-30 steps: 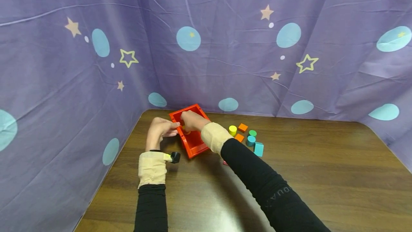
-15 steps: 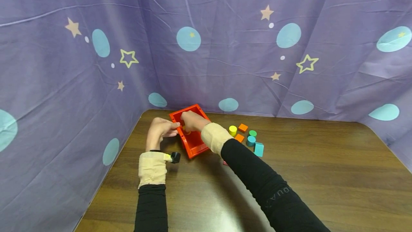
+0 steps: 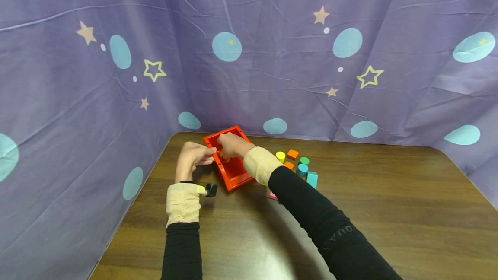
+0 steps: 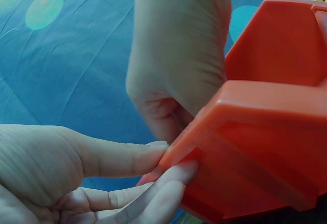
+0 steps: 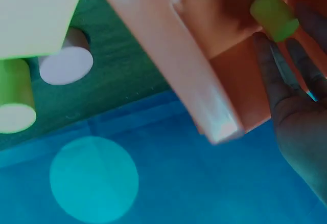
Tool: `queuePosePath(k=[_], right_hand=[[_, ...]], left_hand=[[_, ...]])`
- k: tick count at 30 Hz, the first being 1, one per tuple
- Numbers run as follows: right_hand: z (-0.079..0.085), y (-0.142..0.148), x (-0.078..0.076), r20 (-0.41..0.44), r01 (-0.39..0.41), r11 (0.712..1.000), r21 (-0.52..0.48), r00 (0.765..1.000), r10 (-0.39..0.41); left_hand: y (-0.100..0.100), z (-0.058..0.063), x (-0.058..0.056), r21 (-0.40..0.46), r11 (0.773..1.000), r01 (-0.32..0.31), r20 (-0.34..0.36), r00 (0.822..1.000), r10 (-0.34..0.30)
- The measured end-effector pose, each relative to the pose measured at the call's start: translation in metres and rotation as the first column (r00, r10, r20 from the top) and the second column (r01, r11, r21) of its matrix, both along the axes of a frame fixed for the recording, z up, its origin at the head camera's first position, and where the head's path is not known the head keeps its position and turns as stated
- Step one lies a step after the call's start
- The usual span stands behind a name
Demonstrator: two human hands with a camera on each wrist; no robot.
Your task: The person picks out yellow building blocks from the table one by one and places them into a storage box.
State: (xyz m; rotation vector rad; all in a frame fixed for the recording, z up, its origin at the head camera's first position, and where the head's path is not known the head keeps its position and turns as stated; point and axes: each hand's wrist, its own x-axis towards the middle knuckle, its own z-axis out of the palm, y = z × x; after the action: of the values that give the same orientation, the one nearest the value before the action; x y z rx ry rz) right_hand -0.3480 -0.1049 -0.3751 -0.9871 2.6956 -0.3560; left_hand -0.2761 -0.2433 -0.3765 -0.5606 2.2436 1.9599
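Observation:
A red plastic bin [image 3: 238,182] stands tilted at the back left of the table. My left hand [image 3: 191,159] pinches its near left rim between thumb and fingers, as the left wrist view also shows. My right hand [image 3: 234,145] reaches down inside the bin from the right. In the right wrist view a small yellow cylinder block [image 5: 274,17] lies inside the bin, with the right fingertips [image 5: 261,42] right beside it. Whether they grip the block is unclear. From the left wrist, the right fingers [image 4: 166,124] are partly hidden behind the rim.
Right of the bin stand a yellow cylinder [image 3: 280,156], orange blocks [image 3: 293,154], a green round block [image 3: 304,160], a blue cylinder [image 3: 302,169] and a light-blue block [image 3: 312,179]. A pink block [image 3: 273,195] is partly hidden by the right forearm. A purple curtain [image 3: 249,90] hangs behind.
Both hands and the bin stay almost in place. The right forearm shifts very slightly, and more of the pink block shows beside it.

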Motion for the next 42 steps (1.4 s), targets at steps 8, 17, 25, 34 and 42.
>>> queuePosePath(k=[8, 17, 25, 34, 42], right_hand=[[0.021, 0.003, 0.001, -0.055, -0.042, 0.999, 0.018, 0.998, 0.043], [0.06, 0.013, 0.004, -0.079, -0.076, 0.996, 0.054, 0.994, 0.081], [0.089, 0.034, 0.002, -0.127, -0.119, 0.993, 0.028, 0.984, 0.121], [0.103, 0.07, 0.002, -0.148, -0.116, 0.993, -0.03, 0.983, 0.11], [0.103, 0.098, -0.003, -0.132, -0.086, 0.994, -0.073, 0.988, 0.075]], left_hand=[[0.0, -0.001, 0.0, 0.002, 1.0, -0.001, -0.013, 1.0, 0.001], [-0.002, 0.0, 0.0, -0.001, 1.0, 0.014, -0.008, 1.0, -0.014], [-0.001, -0.001, 0.0, 0.017, 0.999, 0.032, -0.011, 0.999, -0.032], [0.0, -0.001, 0.001, -0.003, 1.0, 0.03, -0.017, 0.999, -0.03], [0.0, -0.001, 0.001, 0.004, 1.0, 0.023, -0.025, 0.999, -0.023]])
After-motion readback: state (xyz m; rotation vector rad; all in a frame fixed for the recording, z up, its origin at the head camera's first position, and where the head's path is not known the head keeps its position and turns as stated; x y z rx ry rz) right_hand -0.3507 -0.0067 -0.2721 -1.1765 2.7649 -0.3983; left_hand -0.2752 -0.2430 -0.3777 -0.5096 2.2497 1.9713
